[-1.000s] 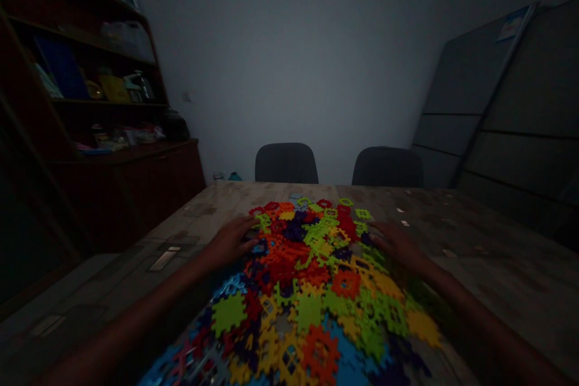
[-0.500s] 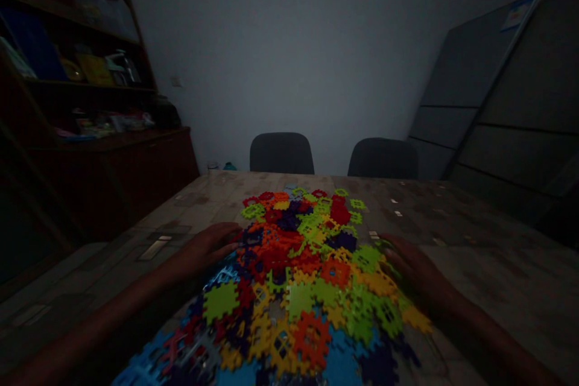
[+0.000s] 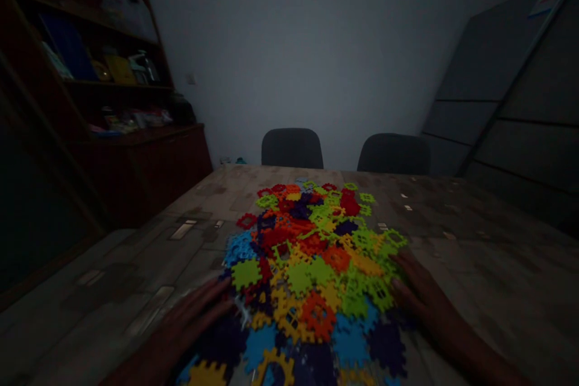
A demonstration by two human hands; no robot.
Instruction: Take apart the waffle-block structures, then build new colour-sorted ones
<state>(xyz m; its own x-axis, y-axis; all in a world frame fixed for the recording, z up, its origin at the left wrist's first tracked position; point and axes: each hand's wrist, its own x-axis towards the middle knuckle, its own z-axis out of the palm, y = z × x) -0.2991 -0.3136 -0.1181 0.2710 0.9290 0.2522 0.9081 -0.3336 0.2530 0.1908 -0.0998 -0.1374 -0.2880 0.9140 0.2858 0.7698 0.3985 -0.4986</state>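
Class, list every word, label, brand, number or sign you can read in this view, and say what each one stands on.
No text can be read.
Blue-and-white label on the tall grey cabinet: too small and blurred to read.
Items on the dark shelves: too dark and blurred to show any lettering.

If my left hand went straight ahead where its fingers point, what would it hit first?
Probably the solid lime-green toothed piece, just beyond the fingertips of your left hand. The picture is dim, so whether the hand would meet it or pass above is unclear.
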